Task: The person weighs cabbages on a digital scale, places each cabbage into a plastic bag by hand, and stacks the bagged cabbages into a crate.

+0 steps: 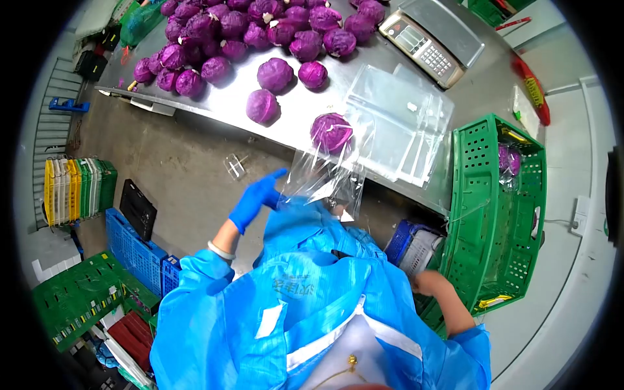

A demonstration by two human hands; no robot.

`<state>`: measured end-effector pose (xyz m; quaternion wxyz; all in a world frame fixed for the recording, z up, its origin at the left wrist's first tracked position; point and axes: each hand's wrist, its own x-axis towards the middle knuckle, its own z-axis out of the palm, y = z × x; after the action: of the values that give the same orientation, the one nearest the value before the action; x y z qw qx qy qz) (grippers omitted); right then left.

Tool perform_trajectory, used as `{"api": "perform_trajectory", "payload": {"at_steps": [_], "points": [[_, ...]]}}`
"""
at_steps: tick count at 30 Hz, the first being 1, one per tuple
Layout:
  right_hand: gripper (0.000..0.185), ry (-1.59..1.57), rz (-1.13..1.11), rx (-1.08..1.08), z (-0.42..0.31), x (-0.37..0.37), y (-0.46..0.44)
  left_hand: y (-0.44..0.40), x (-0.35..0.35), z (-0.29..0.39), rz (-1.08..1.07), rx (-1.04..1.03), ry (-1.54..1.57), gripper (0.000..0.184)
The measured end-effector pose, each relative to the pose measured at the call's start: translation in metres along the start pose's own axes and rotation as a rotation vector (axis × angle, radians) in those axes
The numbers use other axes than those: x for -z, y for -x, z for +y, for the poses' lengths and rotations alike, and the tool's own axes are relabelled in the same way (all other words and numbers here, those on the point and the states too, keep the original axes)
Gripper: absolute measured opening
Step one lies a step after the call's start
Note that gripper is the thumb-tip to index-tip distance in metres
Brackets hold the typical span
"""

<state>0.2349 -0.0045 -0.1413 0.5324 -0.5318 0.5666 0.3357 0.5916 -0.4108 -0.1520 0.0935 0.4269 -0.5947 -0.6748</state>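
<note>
A clear plastic bag point(318, 177) with a red cabbage point(331, 132) in its far end lies at the front edge of the steel table point(224, 114). The bag's near part hangs over the edge. My left hand point(255, 200), in a blue glove, is at the bag's left side with its fingers spread; whether it touches the film is unclear. Low on the right, my bare right hand point(431, 284) is beside a blue and grey object point(414, 247) under the table edge. Its fingers are curled and partly hidden, so what they hold does not show.
Many red cabbages point(257, 36) lie heaped at the back left. Flat clear bags point(396, 123) are stacked right of the bagged cabbage, before a digital scale point(422, 49). A green crate point(474, 214) with a bagged cabbage stands right; folded crates point(81, 188) stand left.
</note>
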Motion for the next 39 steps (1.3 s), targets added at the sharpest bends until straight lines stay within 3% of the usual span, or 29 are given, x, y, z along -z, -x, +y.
{"api": "perform_trajectory", "payload": {"at_steps": [2, 3, 5, 6, 7, 8, 10, 11, 12, 14, 15, 17, 20, 21, 24, 26, 28, 29, 30, 32, 33, 34, 36, 37, 38, 39], "points": [[0.034, -0.056, 0.483, 0.047, -0.028, 0.082, 0.002, -0.02, 0.019, -0.015, 0.265, -0.152, -0.158, 0.067], [0.042, 0.105, 1.115, 0.124, -0.026, 0.098, -0.028, -0.032, 0.017, -0.004, 0.297, -0.336, -0.431, 0.065], [0.074, -0.066, 1.363, 0.146, -0.059, 0.182, -0.037, -0.049, -0.001, 0.027, 0.348, -0.705, -0.98, 0.062], [0.078, -0.036, 1.411, 0.294, -0.07, 0.209, -0.05, -0.054, -0.01, 0.032, 0.199, -0.785, -1.058, 0.059], [0.058, 0.051, 1.389, 0.413, -0.081, 0.235, -0.049, -0.058, -0.018, 0.035, 0.047, -0.864, -1.132, 0.056], [0.049, 0.128, 1.352, 0.481, -0.072, 0.247, -0.06, -0.06, -0.022, 0.037, -0.11, -0.939, -1.201, 0.053], [0.032, 0.28, 1.271, 0.614, -0.047, 0.26, -0.085, -0.069, -0.016, 0.023, -0.276, -0.836, -0.904, 0.042], [0.014, -0.146, 1.225, 0.64, -0.036, 0.263, -0.09, -0.074, -0.012, 0.016, -0.353, -0.78, -0.755, 0.038], [0.018, -0.573, 1.121, 0.659, -0.027, 0.271, -0.092, -0.079, -0.01, 0.019, -0.334, -0.562, -0.489, 0.037], [0.033, -1.054, 0.799, 0.652, -0.013, 0.299, -0.099, -0.094, -0.001, 0.031, -0.278, -0.121, 0.038, 0.041], [0.036, -1.176, 0.733, 0.542, -0.013, 0.307, -0.102, -0.108, 0.0, 0.039, -0.264, -0.085, 0.025, 0.055], [0.044, -1.406, 0.591, 0.313, -0.016, 0.324, -0.111, -0.143, 0.007, 0.015, -0.273, 0.133, 0.172, 0.058], [0.046, -1.431, 0.744, 0.17, -0.017, 0.329, -0.13, -0.156, 0.006, 0.02, -0.273, 0.298, 0.362, 0.06], [0.035, -0.97, 1.207, -0.008, -0.027, 0.333, -0.127, -0.164, 0.009, 0.006, -0.289, 0.318, 0.443, 0.059], [0.032, -0.286, 1.682, 0.31, -0.079, 0.381, -0.072, -0.174, 0.01, 0.002, -0.291, 0.38, 0.574, 0.056], [0.064, 0.127, 1.306, 0.624, -0.117, 0.408, -0.069, -0.165, -0.01, 0.029, -0.156, 0.471, 0.75, 0.055], [0.081, 0.23, 1.138, 0.463, -0.11, 0.403, -0.119, -0.162, -0.001, 0.03, -0.244, 0.551, 0.838, 0.057], [0.088, 0.029, 1.012, 0.508, -0.102, 0.403, -0.136, -0.172, 0.012, -0.022, -0.323, 0.607, 0.883, 0.055], [0.088, 0.042, 1.018, 0.5, -0.1, 0.406, -0.138, -0.177, 0.019, -0.042, -0.195, 0.671, 0.856, 0.046], [0.086, 0.067, 1.031, 0.484, -0.099, 0.408, -0.141, -0.192, 0.036, -0.061, 0.17, 0.349, 0.14, 0.039], [0.085, 0.073, 1.062, 0.512, -0.097, 0.408, -0.142, -0.181, 0.02, -0.002, 0.507, -0.091, -0.171, 0.04], [0.085, 0.053, 1.071, 0.516, -0.096, 0.408, -0.145, -0.178, 0.018, 0.025, 0.44, -0.281, -0.17, 0.046], [0.085, 0.012, 1.09, 0.523, -0.092, 0.407, -0.147, -0.193, 0.008, 0.065, 0.034, -0.525, -0.353, 0.051], [0.088, -0.122, 0.993, 0.532, -0.088, 0.414, -0.142, -0.204, -0.002, 0.06, -0.158, -0.397, -0.287, 0.056], [0.09, -0.286, 0.94, 0.558, -0.079, 0.419, -0.144, -0.219, -0.014, 0.026, -0.195, -0.18, -0.153, 0.059], [0.091, -0.458, 0.894, 0.578, -0.068, 0.422, -0.15, -0.232, -0.017, 0.025, -0.216, -0.098, -0.111, 0.059]]}}
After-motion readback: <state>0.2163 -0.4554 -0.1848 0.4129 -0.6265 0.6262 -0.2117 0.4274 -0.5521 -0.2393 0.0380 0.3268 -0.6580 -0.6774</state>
